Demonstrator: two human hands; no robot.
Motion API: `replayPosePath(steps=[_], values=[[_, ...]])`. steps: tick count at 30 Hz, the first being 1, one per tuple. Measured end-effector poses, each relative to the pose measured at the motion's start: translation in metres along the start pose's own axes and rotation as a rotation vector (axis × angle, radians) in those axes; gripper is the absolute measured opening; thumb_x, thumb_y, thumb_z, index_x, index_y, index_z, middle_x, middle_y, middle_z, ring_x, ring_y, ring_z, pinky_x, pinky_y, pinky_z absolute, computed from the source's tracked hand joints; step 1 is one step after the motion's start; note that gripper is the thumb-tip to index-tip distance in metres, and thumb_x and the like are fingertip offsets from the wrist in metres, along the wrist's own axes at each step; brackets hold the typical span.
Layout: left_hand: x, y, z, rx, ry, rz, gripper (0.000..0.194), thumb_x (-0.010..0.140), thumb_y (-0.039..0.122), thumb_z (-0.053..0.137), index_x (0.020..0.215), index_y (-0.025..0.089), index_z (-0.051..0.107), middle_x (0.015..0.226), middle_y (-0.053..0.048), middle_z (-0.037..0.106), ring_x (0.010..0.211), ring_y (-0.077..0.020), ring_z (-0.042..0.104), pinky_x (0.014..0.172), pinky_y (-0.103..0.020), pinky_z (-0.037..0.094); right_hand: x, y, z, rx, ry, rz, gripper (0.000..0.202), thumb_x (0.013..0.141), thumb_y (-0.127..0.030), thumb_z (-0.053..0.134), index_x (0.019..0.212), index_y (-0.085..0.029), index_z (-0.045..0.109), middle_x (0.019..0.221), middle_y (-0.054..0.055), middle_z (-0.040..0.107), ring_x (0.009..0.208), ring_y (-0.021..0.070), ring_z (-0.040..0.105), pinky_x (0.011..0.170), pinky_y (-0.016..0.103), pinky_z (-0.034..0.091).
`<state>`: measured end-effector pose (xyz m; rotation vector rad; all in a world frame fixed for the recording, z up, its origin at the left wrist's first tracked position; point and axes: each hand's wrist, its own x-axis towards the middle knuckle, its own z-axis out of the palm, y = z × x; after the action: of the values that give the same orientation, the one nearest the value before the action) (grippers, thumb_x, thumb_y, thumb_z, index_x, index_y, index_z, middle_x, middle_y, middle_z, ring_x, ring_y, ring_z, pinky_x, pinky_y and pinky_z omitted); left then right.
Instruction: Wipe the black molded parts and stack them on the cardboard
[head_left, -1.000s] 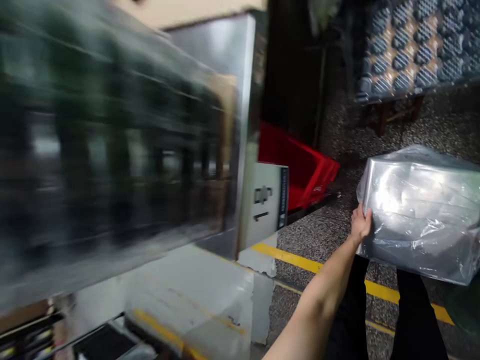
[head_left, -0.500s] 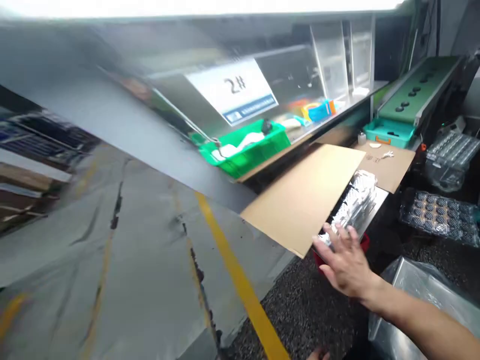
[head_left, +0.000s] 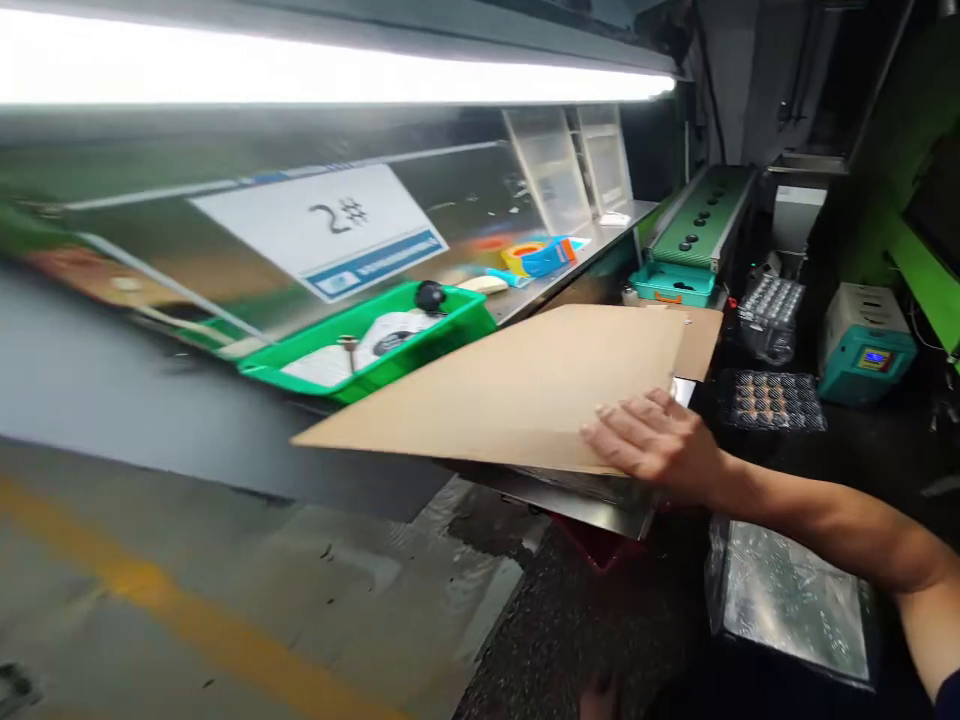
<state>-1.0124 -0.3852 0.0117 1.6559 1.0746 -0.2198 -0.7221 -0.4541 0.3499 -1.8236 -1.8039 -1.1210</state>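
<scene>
My right hand is on the near right edge of a brown cardboard sheet, its fingers bent together over the top and its thumb hidden. The sheet lies slightly tilted over clear plastic packaging, most of which is covered. Beneath them a metal plate juts out above a red container. A dim, blurred part of my left hand shows at the bottom edge; its fingers cannot be made out.
On the bench stand a green bin and a blue and orange tape roll. A green conveyor carries black round parts towards a teal tray. Plastic trays and a wrapped box are at the right.
The view has swung to the right. My right hand has gone from spread over the clear packaging to the cardboard's edge, and the cardboard now covers most of the packaging.
</scene>
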Motion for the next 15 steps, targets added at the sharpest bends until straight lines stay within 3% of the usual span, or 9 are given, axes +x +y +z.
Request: replayPosePath(steps=[2,3,5,7,9,11,13,15], values=[[0.0,0.046,0.01,-0.152,-0.013,0.126,0.064,0.068,0.074,0.078,0.107,0.023,0.077,0.121,-0.016,0.075,0.13,-0.0423,0.063,0.118,-0.057,0.044,-0.037,0.013,-0.068,-0.051,-0.003,0.093,0.04,0.105,-0.019,0.052,0.144,-0.017,0.06,0.14,0.01,0.069,0.133,0.0256,0.062,0.112,0.043,0.05],[-0.005,0.075,0.016,-0.237,-0.089,0.22,0.072,0.065,0.075,0.079,0.114,0.022,0.075,0.124,-0.017,0.075,0.13,-0.0415,0.063,0.12,-0.056,0.043,-0.061,0.014,-0.099,-0.071,-0.033,0.157,0.044,0.104,-0.018,0.051,0.148,-0.017,0.057,0.143,0.01,0.067,0.138,0.0264,0.058,0.113,0.044,0.05],[-0.022,0.137,0.032,-0.407,-0.331,0.368,0.084,0.071,0.072,0.08,0.138,0.024,0.065,0.141,-0.017,0.067,0.129,-0.0376,0.065,0.118,-0.053,0.045,-0.119,0.004,-0.147,-0.124,-0.125,0.324,0.052,0.104,-0.015,0.048,0.155,-0.018,0.05,0.148,0.012,0.063,0.144,0.0278,0.053,0.116,0.047,0.048],[-0.047,0.193,0.057,-0.612,-0.597,0.511,0.106,0.065,0.077,0.082,0.155,0.031,0.05,0.162,-0.017,0.047,0.14,-0.0397,0.056,0.114,-0.053,0.049,-0.183,-0.023,-0.168,-0.195,-0.202,0.499,0.058,0.102,-0.011,0.046,0.16,-0.019,0.045,0.15,0.012,0.062,0.146,0.0286,0.051,0.116,0.049,0.047],[-0.072,0.232,0.09,-0.756,-0.792,0.486,0.116,0.06,0.08,0.084,0.16,0.041,0.039,0.168,-0.012,0.04,0.145,-0.0393,0.051,0.112,-0.051,0.052,-0.244,-0.066,-0.165,-0.247,-0.282,0.645,0.061,0.101,-0.01,0.046,0.16,-0.023,0.045,0.148,0.009,0.063,0.147,0.0296,0.049,0.118,0.052,0.044],[-0.085,0.246,0.132,-0.786,-0.818,0.335,0.103,0.072,0.07,0.082,0.16,0.044,0.035,0.163,-0.01,0.047,0.143,-0.034,0.055,0.111,-0.047,0.053,-0.294,-0.115,-0.144,-0.235,-0.407,0.795,0.061,0.1,-0.011,0.049,0.158,-0.028,0.048,0.149,0.005,0.063,0.149,0.0311,0.045,0.119,0.055,0.041],[-0.078,0.236,0.178,-0.735,-0.701,0.196,0.086,0.083,0.054,0.08,0.158,0.038,0.04,0.151,-0.012,0.059,0.133,-0.0284,0.064,0.108,-0.042,0.055,-0.333,-0.158,-0.119,-0.185,-0.494,0.94,0.061,0.098,-0.011,0.051,0.156,-0.028,0.051,0.154,0.007,0.059,0.149,0.0307,0.044,0.115,0.051,0.046],[-0.047,0.202,0.226,-0.645,-0.57,0.119,0.078,0.08,0.048,0.082,0.149,0.026,0.052,0.134,-0.014,0.071,0.116,-0.0262,0.072,0.1,-0.039,0.058,-0.372,-0.186,-0.101,0.027,-0.659,1.062,0.06,0.097,-0.02,0.058,0.156,-0.033,0.051,0.161,0.006,0.05,0.149,0.0315,0.044,0.116,0.055,0.046]])
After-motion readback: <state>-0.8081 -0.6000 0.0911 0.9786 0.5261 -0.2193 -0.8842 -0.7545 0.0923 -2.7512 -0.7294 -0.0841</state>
